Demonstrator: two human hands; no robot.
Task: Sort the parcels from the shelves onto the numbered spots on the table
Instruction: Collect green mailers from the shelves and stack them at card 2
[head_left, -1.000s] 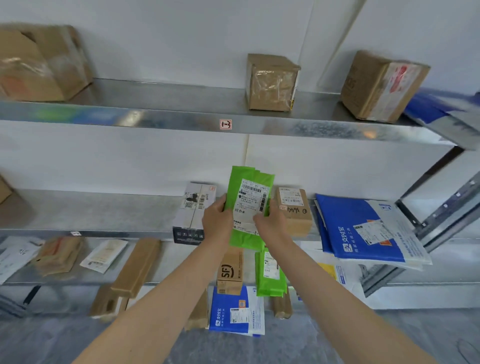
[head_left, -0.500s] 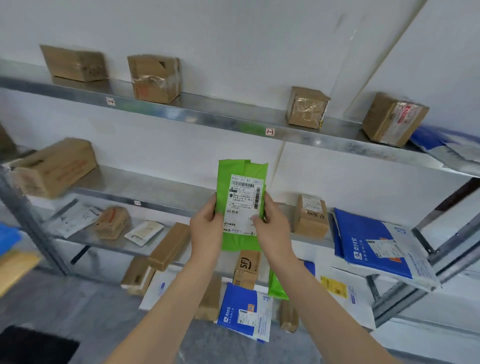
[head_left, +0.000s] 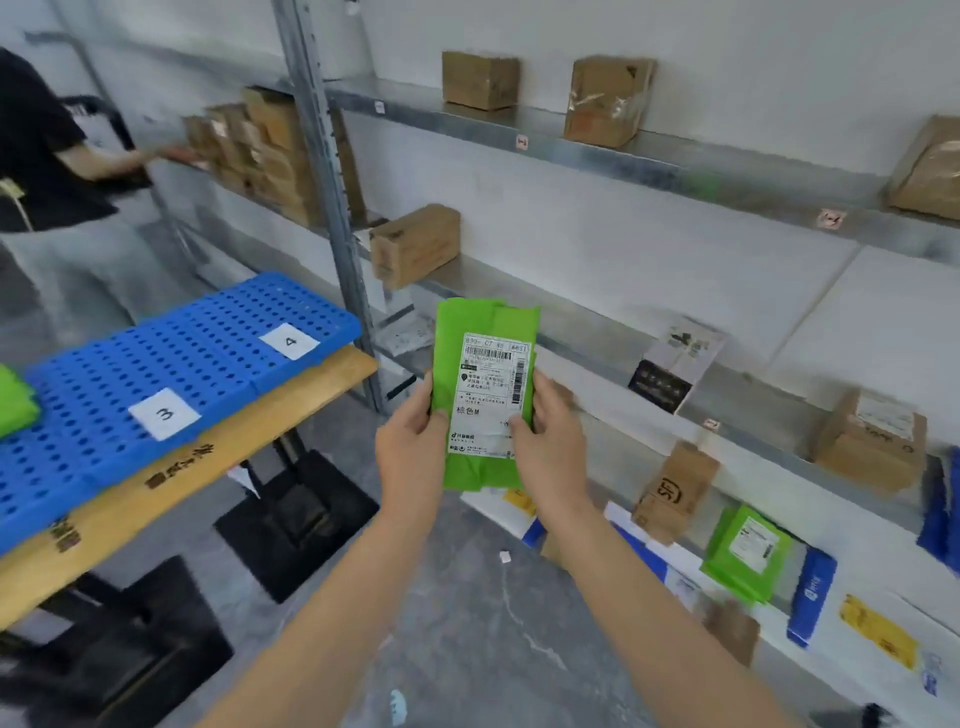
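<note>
A green mailer parcel (head_left: 470, 332) with a white shipping label stands upright in front of me, held in the air clear of the shelves. My left hand (head_left: 410, 441) grips its left edge and my right hand (head_left: 545, 441) grips its right edge, thumbs on the label side. To the left, a wooden table (head_left: 218, 457) carries blue perforated panels (head_left: 208, 338) with white cards marked 3 (head_left: 164, 414) and 4 (head_left: 289, 341). Another green parcel (head_left: 13, 408) lies on the blue panel at the far left edge.
Metal shelves (head_left: 675, 171) along the wall hold brown boxes, a black and white box (head_left: 670, 371), and green, blue and white mailers lower down. A shelf upright (head_left: 327, 208) stands by the table's end. Another person (head_left: 47, 156) reaches toward stacked boxes at the back left.
My view has swung left, away from the shelves, so the table with cards 3 and 4 has come into sight. Both hands still hold the green parcel the same way.
</note>
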